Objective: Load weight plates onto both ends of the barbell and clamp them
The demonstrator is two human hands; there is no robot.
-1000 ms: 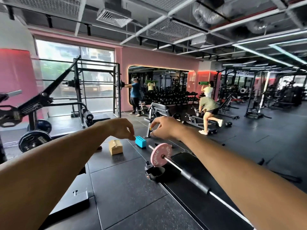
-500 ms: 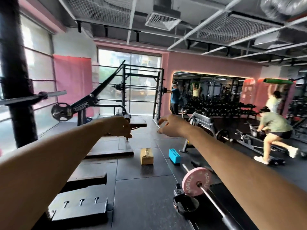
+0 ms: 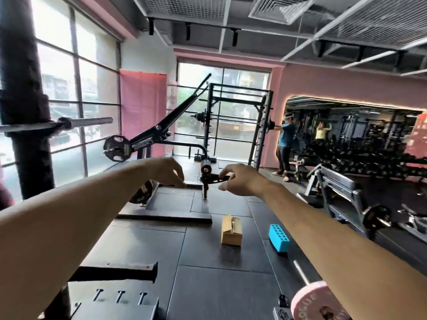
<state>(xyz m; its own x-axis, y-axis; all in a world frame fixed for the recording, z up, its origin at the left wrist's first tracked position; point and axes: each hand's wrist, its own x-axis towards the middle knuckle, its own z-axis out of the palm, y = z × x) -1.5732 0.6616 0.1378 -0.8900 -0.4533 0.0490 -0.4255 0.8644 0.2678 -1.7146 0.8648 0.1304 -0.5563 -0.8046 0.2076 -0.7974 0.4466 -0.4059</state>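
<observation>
A pink weight plate sits on the barbell at the bottom right, and the bare steel sleeve end sticks out past it. A black clamp lies on the floor just left of the plate. The rest of the bar is hidden behind my right forearm. Both arms are stretched forward at chest height, well above the bar. My left hand has loosely curled fingers and holds nothing. My right hand is spread and empty; a distant machine's black lever only shows behind its fingers.
A cardboard box and a blue block stand on the rubber floor ahead. A black column rises at left, and a plate-loaded lever machine and a rack stand beyond. A bench is at right, a person in blue farther back.
The view has swung left and up, so the pink plate and clamp have slid to the bottom right corner. Both hands stay stretched out and empty.
</observation>
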